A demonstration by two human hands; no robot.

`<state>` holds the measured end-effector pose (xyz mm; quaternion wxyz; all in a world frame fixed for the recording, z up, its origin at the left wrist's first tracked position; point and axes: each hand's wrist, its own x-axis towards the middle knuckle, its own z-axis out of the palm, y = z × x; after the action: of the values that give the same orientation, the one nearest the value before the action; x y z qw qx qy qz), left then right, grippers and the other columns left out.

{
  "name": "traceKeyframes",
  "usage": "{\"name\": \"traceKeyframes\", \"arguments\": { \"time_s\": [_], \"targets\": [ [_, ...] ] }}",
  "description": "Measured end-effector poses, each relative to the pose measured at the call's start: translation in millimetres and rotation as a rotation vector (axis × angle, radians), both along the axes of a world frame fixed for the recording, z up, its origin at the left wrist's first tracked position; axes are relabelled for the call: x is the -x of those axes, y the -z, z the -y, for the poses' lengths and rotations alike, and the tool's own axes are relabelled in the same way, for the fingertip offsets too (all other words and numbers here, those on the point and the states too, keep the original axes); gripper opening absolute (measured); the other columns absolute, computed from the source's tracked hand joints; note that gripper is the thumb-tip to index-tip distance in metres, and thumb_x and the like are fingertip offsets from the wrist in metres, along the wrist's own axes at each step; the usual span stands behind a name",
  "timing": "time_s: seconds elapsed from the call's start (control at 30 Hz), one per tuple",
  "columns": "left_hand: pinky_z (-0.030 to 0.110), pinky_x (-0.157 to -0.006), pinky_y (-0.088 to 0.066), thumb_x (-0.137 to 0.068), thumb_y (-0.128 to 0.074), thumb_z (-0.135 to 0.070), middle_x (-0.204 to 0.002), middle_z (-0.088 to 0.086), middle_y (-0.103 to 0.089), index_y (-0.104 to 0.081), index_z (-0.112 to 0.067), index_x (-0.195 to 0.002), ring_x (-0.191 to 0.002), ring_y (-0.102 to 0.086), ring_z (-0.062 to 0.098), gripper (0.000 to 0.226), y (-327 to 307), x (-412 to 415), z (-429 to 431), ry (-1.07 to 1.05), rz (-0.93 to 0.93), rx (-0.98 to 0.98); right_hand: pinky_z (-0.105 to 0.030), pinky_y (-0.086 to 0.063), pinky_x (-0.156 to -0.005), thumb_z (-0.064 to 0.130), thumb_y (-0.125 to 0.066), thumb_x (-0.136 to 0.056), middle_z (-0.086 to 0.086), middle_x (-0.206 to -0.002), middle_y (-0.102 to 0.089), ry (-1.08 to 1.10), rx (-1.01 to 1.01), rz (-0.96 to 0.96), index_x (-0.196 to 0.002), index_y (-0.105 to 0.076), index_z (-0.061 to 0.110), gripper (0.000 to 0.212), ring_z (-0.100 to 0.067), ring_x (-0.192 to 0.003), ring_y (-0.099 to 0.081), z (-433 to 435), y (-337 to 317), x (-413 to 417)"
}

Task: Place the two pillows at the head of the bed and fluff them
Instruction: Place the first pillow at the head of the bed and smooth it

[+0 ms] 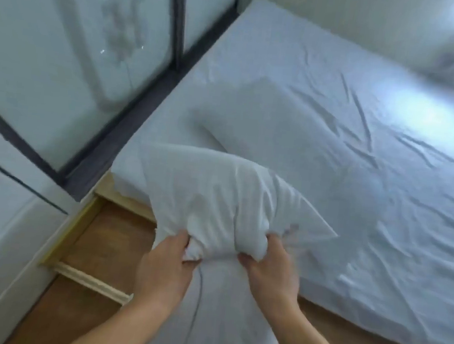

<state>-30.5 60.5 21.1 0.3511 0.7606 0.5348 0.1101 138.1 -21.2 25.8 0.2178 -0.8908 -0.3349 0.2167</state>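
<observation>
The left hand (167, 266) and right hand (269, 270) each close tight on a bunched fistful of the near white pillow (212, 198), side by side at its lower edge; the pillow is lifted over the bed's near left corner, its case creased into ridges radiating from both grips, one corner jutting out flat to the right; the second white pillow (275, 121) lies flat just beyond it on the bed (385, 187), smooth and plump, close to the left edge; the sheet is wrinkled; wooden floor (108, 238) shows below.
</observation>
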Motion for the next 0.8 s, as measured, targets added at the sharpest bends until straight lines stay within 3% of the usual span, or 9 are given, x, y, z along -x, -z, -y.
{"name": "traceKeyframes", "arguments": {
  "time_s": [0.1, 0.17, 0.23, 0.43, 0.57, 0.63, 0.8],
  "targets": [
    [0.040, -0.077, -0.044, -0.085, -0.061, -0.039, -0.112, 0.010, -0.063, -0.055, -0.023, -0.115, -0.101, -0.059, 0.035, 0.035, -105.1, -90.5, -98.6, -0.047, 0.031, -0.183, -0.038, -0.041, -0.075, 0.046, -0.071, -0.074, -0.013, -0.113, -0.062, 0.027, -0.091, 0.135, -0.112, -0.050, 0.027, 0.048, -0.035, -0.106, -0.056, -107.3, -104.5, -105.0],
    [0.043, -0.087, -0.043, -0.085, -0.059, -0.043, -0.131, 0.016, -0.046, -0.037, -0.022, -0.136, -0.111, -0.054, 0.038, 0.059, -159.1, -147.5, -162.7, -0.076, 0.010, -0.207, -0.045, -0.038, -0.095, 0.050, -0.070, -0.077, -0.019, -0.132, -0.049, 0.086, -0.064, 0.139, -0.131, -0.041, 0.022, 0.068, -0.038, -0.123, -0.043, -170.6, -161.1, -174.7],
    [0.047, -0.097, -0.042, -0.082, -0.062, -0.045, -0.143, 0.016, -0.030, -0.022, -0.026, -0.144, -0.119, -0.047, 0.039, 0.076, -181.7, -184.4, -204.6, -0.050, -0.028, -0.184, -0.048, -0.032, -0.104, 0.051, -0.070, -0.078, -0.021, -0.141, -0.038, 0.050, 0.042, 0.122, -0.141, -0.029, 0.017, 0.083, -0.039, -0.131, -0.034, -204.9, -186.2, -218.7],
    [0.052, -0.112, -0.027, -0.082, -0.061, -0.047, -0.157, 0.009, -0.017, -0.012, -0.027, -0.150, -0.142, -0.019, 0.029, 0.085, -131.6, -193.2, -191.4, 0.154, -0.325, 0.023, -0.038, -0.032, -0.103, 0.048, -0.072, -0.077, -0.016, -0.139, -0.038, -0.096, 0.194, -0.150, -0.147, -0.023, 0.017, 0.091, -0.032, -0.130, -0.036, -139.3, -107.3, -219.2],
    [0.049, -0.108, -0.032, -0.082, -0.060, -0.050, -0.152, 0.004, -0.028, -0.025, -0.026, -0.145, -0.136, -0.029, 0.027, 0.075, -107.6, -204.3, -202.4, 0.233, -0.336, -0.011, -0.034, -0.036, -0.093, 0.064, -0.072, -0.066, -0.005, -0.123, -0.042, -0.063, 0.198, -0.311, -0.139, -0.035, 0.023, 0.091, -0.027, -0.123, -0.044, -127.3, -76.1, -221.4],
    [0.046, -0.108, -0.032, -0.083, -0.059, -0.048, -0.153, 0.005, -0.028, -0.028, -0.025, -0.145, -0.136, -0.031, 0.027, 0.073, -104.7, -215.8, -219.6, 0.244, -0.301, 0.007, -0.035, -0.038, -0.093, 0.061, -0.075, -0.065, 0.001, -0.117, -0.041, -0.099, 0.151, -0.327, -0.139, -0.035, 0.027, 0.091, -0.025, -0.121, -0.047, -141.6, -75.7, -230.5],
    [0.048, -0.111, -0.027, -0.084, -0.055, -0.053, -0.158, 0.004, -0.019, -0.025, -0.029, -0.147, -0.140, -0.023, 0.026, 0.074, -94.5, -254.6, -280.4, 0.266, -0.281, 0.076, -0.042, -0.040, -0.099, 0.059, -0.070, -0.073, -0.003, -0.143, -0.037, -0.021, 0.108, -0.342, -0.145, -0.028, 0.029, 0.088, -0.024, -0.125, -0.045, -198.3, -92.1, -260.1]
  ]
}}
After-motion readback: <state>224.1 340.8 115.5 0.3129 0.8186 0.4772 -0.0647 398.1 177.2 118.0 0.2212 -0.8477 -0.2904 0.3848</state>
